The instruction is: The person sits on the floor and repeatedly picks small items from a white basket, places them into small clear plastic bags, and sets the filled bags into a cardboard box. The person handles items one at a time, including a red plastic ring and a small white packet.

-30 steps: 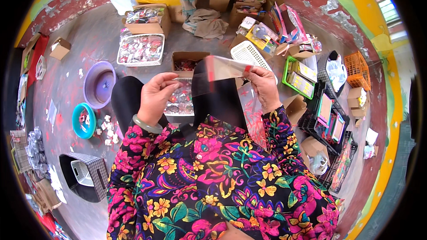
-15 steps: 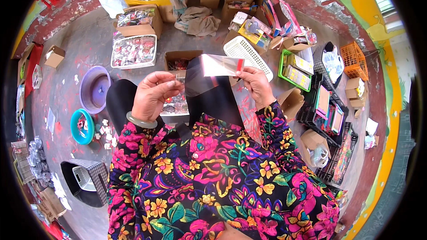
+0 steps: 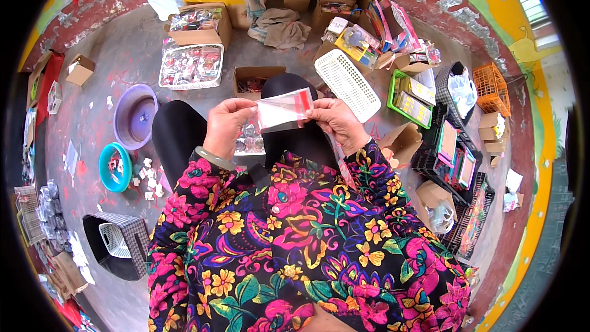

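Both my hands hold a small clear plastic bag (image 3: 284,109) with a red strip at its right end, stretched level in front of me. My left hand (image 3: 226,128) pinches its left edge; a pale green bangle sits on that wrist. My right hand (image 3: 335,124) grips the red-strip end. Below the bag lie my black-clad knees, with a small pile of packets (image 3: 249,141) between them. My flowered sleeves fill the lower picture.
A brown box (image 3: 253,79) stands just past my knees, a white slatted tray (image 3: 346,83) to its right. A purple basin (image 3: 134,114) and teal bowl (image 3: 114,167) lie left. Cardboard boxes of packets (image 3: 192,64) and green, black and orange crates (image 3: 424,95) ring the floor.
The bag has come lower and closer to my body, and it now lies flatter between my hands. The view tilted slightly downward.
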`<act>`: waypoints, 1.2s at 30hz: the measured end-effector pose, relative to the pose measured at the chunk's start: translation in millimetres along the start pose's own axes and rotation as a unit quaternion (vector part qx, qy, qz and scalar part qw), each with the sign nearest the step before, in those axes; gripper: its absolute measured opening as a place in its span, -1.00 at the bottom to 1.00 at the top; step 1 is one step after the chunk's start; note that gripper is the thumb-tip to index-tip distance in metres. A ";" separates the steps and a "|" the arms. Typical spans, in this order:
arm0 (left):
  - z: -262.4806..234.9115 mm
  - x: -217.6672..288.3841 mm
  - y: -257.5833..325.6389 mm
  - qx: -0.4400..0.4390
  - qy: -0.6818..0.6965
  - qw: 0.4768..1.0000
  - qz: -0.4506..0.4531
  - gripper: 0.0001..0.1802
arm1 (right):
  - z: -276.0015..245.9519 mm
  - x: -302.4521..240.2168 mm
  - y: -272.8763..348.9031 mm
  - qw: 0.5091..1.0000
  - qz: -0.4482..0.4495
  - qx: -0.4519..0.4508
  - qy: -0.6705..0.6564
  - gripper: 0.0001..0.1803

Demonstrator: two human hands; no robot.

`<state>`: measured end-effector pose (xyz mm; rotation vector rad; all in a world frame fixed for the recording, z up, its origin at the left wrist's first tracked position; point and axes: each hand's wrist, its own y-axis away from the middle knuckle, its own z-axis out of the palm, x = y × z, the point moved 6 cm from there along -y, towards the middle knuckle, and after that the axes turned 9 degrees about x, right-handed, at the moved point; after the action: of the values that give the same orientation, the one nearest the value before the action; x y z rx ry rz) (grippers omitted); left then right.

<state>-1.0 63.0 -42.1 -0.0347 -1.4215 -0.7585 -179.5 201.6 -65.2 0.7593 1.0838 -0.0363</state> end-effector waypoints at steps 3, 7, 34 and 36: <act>1.4 -7.8 -2.6 0.017 0.024 1.000 -0.009 -0.89 | 5.0 -1.8 2.6 1.000 -0.008 0.000 0.003 -0.84; 1.9 -15.9 -4.2 -0.014 0.008 0.999 -0.033 -0.91 | 7.2 -1.6 4.1 1.000 -0.009 -0.012 0.012 -0.84; 9.9 -10.6 -7.8 0.020 0.022 1.000 0.009 -0.70 | -32.4 -17.1 -3.6 0.997 -0.032 0.075 -0.011 -0.83; -4.3 -14.1 -12.0 0.022 0.011 1.000 0.005 -0.70 | -69.4 -17.2 -19.0 0.990 -0.061 0.124 -0.036 -0.80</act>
<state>-2.5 58.2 -60.4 0.0010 -1.4154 -0.7181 -249.5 221.4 -78.6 0.9067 1.0675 -0.3049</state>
